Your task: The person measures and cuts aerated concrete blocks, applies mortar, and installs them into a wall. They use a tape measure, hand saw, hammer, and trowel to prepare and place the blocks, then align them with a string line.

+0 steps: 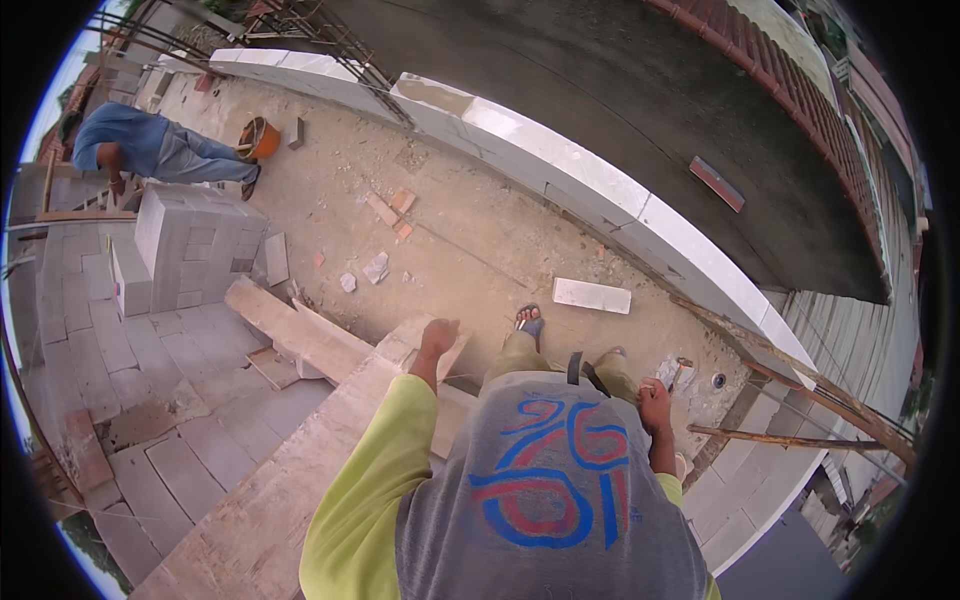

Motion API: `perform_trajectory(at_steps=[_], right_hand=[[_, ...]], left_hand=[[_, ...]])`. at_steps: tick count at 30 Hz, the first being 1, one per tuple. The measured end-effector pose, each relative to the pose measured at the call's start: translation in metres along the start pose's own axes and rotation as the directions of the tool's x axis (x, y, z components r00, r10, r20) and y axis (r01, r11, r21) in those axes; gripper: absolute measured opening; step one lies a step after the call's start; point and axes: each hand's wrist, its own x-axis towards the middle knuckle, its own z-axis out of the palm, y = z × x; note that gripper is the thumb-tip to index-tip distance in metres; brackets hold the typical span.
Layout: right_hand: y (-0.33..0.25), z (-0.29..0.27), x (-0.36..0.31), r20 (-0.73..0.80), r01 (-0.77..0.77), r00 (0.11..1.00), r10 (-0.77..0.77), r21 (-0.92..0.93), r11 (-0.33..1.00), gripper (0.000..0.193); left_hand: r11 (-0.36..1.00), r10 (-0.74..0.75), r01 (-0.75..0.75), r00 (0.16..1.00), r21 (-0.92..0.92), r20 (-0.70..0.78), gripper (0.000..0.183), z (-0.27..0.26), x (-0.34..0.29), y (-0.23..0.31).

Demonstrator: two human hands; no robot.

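Standing on the dusty floor, with a wide wooden board at our left.
Our left hand is loosely clenched over the board's far end; whether it touches, we cannot tell. Our right hand is curled at our side, its contents unclear. We judge the board stiff, rough and fairly heavy, best gripped by both long edges.

We look steeply down from the wearer's head through the left fisheye camera. The grey shirt sits nearest us, low in the middle; the left hand and right hand lie a little farther off. Beyond, our view widens across the floor to the white block wall, curving toward the rim.
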Motion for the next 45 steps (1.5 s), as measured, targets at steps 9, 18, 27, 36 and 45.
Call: perform_trajectory(at_steps=[9, 18, 27, 36, 45], right_hand=[[0.148, -0.105, 0.043, 0.275, 0.093, 0.961, 0.033, -0.431, 0.898, 0.023], [-0.101, 0.001, 0.074, 0.100, 0.142, 0.987, -0.124, -0.203, 0.969, 0.022], [-0.098, 0.008, 0.005, -0.035, -0.019, 0.999, 0.006, -0.393, 0.919, 0.034], [0.046, 0.034, -0.107, -0.317, -0.472, 0.856, 0.408, -0.158, 0.867, 0.032], [0.124, 0.108, -0.155, -0.248, -0.492, 0.825, 0.507, 0.126, 0.862, 0.053]], left_hand=[[0.704, -0.050, 0.042, 0.999, -0.708, 0.009, 0.051, 0.036, -0.026, 0.110], [0.919, 0.125, -0.260, 0.905, 0.298, 0.406, 0.043, 0.089, -0.087, -0.099], [0.691, 0.277, -0.526, 0.826, 0.496, 0.490, 0.025, -0.018, -0.010, -0.092], [0.754, 0.013, 0.258, 0.913, -0.603, 0.407, 0.029, -0.022, 0.137, 0.066], [0.829, 0.166, 0.193, 0.811, -0.524, 0.561, 0.022, 0.039, 0.140, 0.127]])
